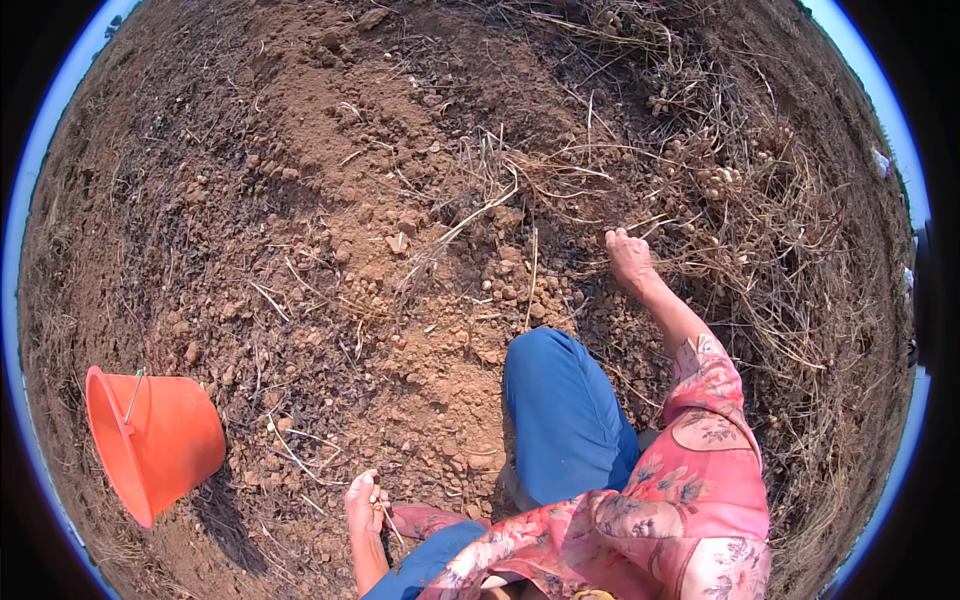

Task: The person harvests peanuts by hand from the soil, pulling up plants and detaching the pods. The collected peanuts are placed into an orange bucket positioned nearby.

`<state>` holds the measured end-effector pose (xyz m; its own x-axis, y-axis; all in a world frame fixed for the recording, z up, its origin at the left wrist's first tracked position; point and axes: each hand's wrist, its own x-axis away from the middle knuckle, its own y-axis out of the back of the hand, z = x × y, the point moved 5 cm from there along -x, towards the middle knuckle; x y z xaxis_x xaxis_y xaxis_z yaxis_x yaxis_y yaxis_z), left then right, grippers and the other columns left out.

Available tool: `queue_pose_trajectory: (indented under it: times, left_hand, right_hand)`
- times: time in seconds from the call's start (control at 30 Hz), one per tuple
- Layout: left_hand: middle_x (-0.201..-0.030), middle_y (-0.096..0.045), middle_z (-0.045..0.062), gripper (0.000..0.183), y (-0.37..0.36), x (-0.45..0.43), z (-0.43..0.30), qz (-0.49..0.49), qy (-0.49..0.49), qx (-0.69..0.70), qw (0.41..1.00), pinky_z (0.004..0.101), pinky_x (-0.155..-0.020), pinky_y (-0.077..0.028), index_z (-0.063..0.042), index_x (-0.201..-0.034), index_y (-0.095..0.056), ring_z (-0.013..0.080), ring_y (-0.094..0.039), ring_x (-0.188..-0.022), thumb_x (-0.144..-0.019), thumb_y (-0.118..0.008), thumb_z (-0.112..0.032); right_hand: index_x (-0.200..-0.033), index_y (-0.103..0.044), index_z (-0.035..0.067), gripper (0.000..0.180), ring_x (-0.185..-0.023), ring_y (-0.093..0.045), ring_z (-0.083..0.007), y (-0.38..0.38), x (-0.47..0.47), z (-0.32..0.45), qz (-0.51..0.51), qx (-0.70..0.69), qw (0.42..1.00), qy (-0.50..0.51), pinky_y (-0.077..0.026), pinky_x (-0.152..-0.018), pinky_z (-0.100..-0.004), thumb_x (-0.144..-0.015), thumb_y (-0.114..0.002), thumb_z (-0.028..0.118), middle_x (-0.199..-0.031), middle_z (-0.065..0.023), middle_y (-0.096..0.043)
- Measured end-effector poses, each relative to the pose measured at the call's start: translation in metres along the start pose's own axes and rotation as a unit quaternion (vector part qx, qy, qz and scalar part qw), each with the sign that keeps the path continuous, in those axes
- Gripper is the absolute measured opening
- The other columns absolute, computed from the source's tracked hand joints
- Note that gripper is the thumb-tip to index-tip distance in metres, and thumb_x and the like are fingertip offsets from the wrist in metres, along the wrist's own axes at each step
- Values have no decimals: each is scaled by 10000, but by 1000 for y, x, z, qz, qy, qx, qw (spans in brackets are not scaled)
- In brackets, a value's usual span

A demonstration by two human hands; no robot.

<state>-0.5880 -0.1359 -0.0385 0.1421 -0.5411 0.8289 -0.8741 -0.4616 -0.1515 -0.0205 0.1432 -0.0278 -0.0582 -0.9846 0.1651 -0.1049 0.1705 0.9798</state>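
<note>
My left hand (366, 504) is low in the head view, beside my bent left knee, with its fingers curled around a few small pale things that look like peanut pods (377, 504); a dry stem (393, 526) sticks out below them. Farther forward and to the right, my right hand (628, 253) reaches out to the edge of a heap of dried plants (750, 247) with pods among the stems. Its fingers are bent at the stem ends; whether they grip a stem is hard to make out. An orange plastic bucket (169, 439) lies tilted on the soil at the left, its mouth facing left.
Cloddy brown soil (420, 390) with scattered dry stalks spreads before me. A loose tuft of dried stems (487, 187) lies ahead near the middle. More dried plants with pods (712, 180) run along the right side. My knee in blue trousers (562, 412) is between my hands.
</note>
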Motion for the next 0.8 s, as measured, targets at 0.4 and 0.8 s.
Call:
queue_pose_trajectory:
  times: [0.4, 0.8]
  left_hand:
    - [-548, -449, -14, 260, -2, 14, 5, 27, -65, 21, 997, 231, -408, -445, -21, -1026, -542, 122, -506, -484, -861, -600, -213]
    - [-565, -451, -8, 246, 16, 25, 21, 6, -61, 67, 996, 228, -413, -419, -23, -1024, -538, 118, -496, -509, -883, -566, -224]
  right_hand:
    - [-1043, -561, 9, 297, -496, -358, -26, 42, 88, 90, 250, -948, 196, 30, -310, -390, -121, -806, -637, 170, -759, 10, -458]
    - [-870, -629, 30, 143, -744, -616, -323, 43, 21, 211, -58, -236, 960, 139, -497, -623, -409, -748, -567, 72, -854, -171, -590]
